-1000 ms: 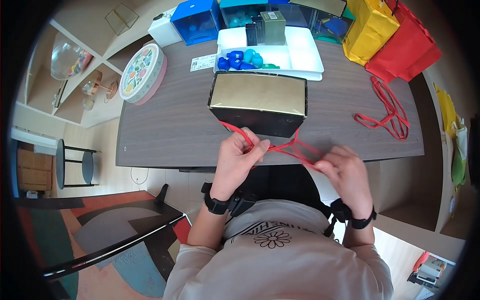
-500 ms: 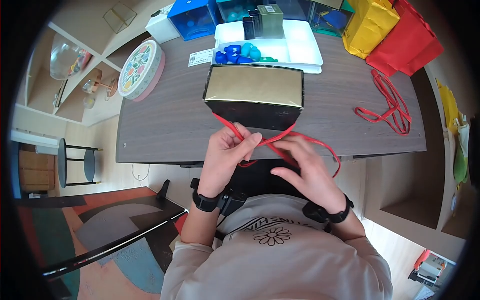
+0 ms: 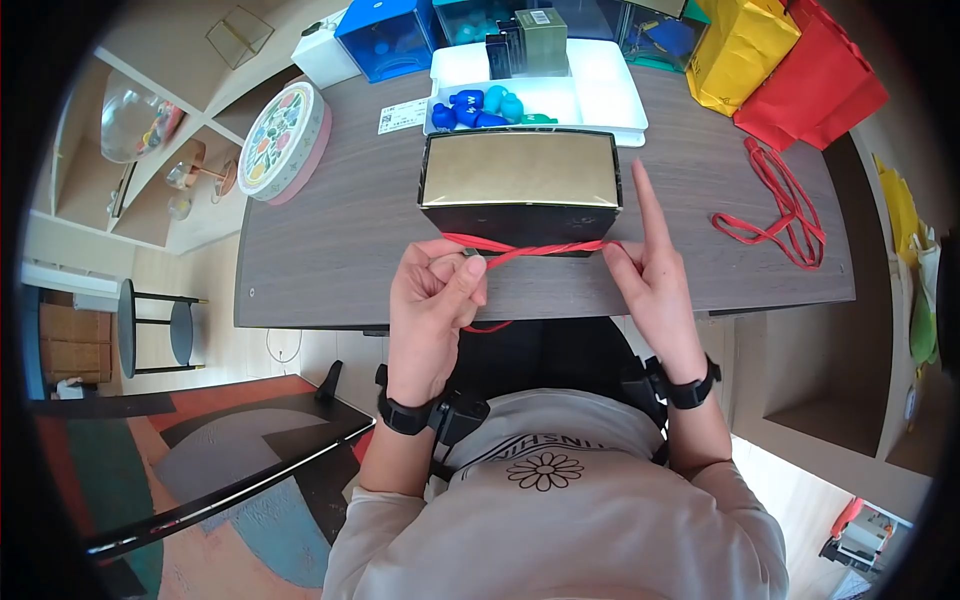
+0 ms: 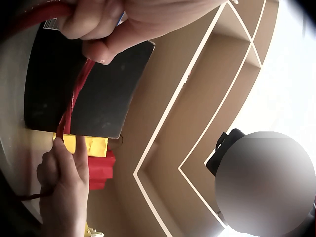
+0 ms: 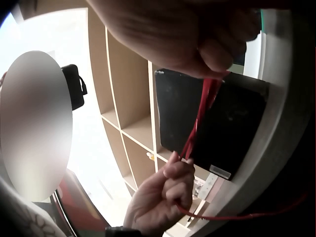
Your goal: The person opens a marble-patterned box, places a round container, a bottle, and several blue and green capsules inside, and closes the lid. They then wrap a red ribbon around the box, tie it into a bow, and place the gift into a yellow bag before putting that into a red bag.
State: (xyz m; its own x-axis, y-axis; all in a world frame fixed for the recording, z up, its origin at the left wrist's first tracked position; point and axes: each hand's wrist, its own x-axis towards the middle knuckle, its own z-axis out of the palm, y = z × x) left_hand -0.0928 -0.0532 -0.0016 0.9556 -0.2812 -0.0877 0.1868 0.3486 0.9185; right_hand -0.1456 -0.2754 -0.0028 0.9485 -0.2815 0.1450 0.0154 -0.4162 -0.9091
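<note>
Ribbon [image 3: 550, 249] in pinch of left hand [image 3: 425, 315] and right hand [image 3: 662, 295], right index straight.

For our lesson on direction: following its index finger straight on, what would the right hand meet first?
Probably the white tray, at its near right corner; depth between it and the right hand is unclear.

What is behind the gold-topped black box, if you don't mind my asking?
Behind the black box is a white tray with blue and teal pieces and upright boxes in it. The box hides part of the tray's near edge, so whether they touch cannot be seen.
</note>
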